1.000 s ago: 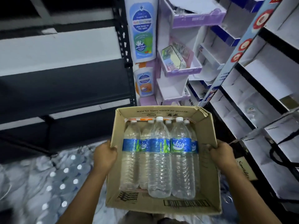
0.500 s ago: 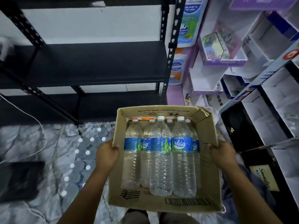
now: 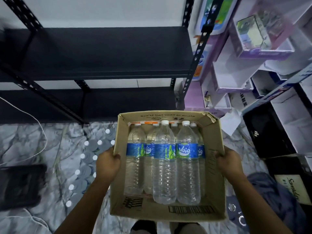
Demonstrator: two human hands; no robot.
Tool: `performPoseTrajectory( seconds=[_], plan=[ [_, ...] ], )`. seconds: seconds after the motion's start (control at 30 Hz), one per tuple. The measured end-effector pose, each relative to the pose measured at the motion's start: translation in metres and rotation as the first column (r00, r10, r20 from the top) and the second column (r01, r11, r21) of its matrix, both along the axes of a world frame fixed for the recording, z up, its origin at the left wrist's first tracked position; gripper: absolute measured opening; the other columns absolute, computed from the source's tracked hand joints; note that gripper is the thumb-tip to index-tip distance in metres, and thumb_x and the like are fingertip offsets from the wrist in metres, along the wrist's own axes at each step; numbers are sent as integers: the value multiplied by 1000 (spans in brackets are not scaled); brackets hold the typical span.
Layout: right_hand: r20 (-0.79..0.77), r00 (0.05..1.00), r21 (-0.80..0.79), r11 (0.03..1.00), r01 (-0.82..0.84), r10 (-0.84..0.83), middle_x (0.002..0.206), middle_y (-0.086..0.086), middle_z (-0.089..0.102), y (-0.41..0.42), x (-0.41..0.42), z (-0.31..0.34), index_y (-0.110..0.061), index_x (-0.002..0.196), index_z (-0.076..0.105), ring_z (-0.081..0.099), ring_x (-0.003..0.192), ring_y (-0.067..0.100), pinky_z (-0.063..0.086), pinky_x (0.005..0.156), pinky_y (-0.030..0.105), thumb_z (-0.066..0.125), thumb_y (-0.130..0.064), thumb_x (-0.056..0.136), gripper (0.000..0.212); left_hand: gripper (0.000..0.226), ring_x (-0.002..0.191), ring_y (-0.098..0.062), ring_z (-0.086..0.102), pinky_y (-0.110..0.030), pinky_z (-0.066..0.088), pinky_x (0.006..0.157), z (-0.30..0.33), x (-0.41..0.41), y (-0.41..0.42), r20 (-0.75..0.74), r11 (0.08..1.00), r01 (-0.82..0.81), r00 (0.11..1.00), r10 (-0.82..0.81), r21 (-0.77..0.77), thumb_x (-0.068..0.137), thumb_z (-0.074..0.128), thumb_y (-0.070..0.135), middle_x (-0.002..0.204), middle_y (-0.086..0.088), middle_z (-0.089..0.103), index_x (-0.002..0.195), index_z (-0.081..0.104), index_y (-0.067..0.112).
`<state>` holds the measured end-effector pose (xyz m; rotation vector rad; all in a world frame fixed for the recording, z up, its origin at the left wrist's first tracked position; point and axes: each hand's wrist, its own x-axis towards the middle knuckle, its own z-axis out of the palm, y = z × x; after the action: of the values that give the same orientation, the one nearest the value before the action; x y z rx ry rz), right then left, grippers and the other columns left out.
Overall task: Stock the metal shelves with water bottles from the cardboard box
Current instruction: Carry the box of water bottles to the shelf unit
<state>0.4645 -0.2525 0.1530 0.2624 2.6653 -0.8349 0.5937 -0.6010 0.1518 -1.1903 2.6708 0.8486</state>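
You're holding the cardboard box [image 3: 168, 211] up off the floor with both hands: left hand [image 3: 108, 163] curled over the left wall, right hand [image 3: 227, 163] curled over the right wall, both grips clenched on the box rim. Inside, the water bottles [image 3: 186, 164] lie flat, caps pointing away from you, blue labels up; two sit on top of a lower row, white caps near the far wall. Far right corner of the box is torn. The metal shelves [image 3: 104, 49] stand ahead and to the left, black, two dark boards in view with nothing visible on them, perforated uprights at the corners. The box's far edge sits near the lower board's front right corner in frame, not touching as far as you can tell. On the floor [image 3: 33, 135], between you and the shelf, just left of the box, a cluster of more bottles [image 3: 87, 166] stands upright, white caps showing, right under your left forearm. Further left: a white cable [image 3: 40, 130] looping across the marbled floor and a dark flat object [image 3: 20, 184], blurred, can't tell what it is. Right side is crowded: purple and white display boxes [image 3: 236, 78] stacked beside the shelf's right upright, a black crate [image 3: 266, 132] just beyond your right hand, and blue fabric [image 3: 273, 196] low right. Your feet show under the box's near edge.
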Motion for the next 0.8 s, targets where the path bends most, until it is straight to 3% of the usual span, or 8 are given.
performPoseTrajectory(
  seconds=[0.13,0.27,0.37,0.57,0.8],
  plan=[
    [-7,1000,-10,1000,-22,22,103,20,69,-10,-21,-62,-5,120,63,65,88,34,55,74,41,55,-13,94,28,15,82,-41,66,-37,47,70,-58,-12,-8,-16,1000,-9,1000,9,-27,89,60,4,86,-27,70,96,69,-6],
    [-18,999,-29,999,-39,38,101,18,69,-17,-43,-134,-4,119,63,63,86,32,47,69,29,54,-10,95,27,16,77,-39,66,-37,48,69,-133,-26,-16,-54,1000,-27,998,26,-9,90,61,6,83,-26,70,98,70,-5],
    [-50,997,-24,998,-62,60,89,13,66,-23,-60,-187,-4,112,66,57,75,25,38,57,22,55,-10,94,22,17,80,-39,66,-35,45,69,-195,-39,-23,-101,1000,-24,995,25,6,90,61,6,85,-25,71,100,70,-5],
    [-87,993,-51,995,-89,84,98,22,68,-36,-92,-296,-1,114,65,56,75,26,42,66,28,54,-9,94,25,13,78,-37,66,-29,39,64,-309,-71,-40,-147,1000,7,989,-9,-16,90,60,4,83,-24,70,92,69,-6],
    [-155,983,-35,994,-103,97,96,23,68,-54,-130,-404,-2,109,66,55,77,28,44,68,32,54,-6,92,22,16,80,-40,66,-41,53,71,-419,-116,-62,-162,999,34,986,-39,-32,89,57,5,85,-24,70,93,71,-3]
  ],
)
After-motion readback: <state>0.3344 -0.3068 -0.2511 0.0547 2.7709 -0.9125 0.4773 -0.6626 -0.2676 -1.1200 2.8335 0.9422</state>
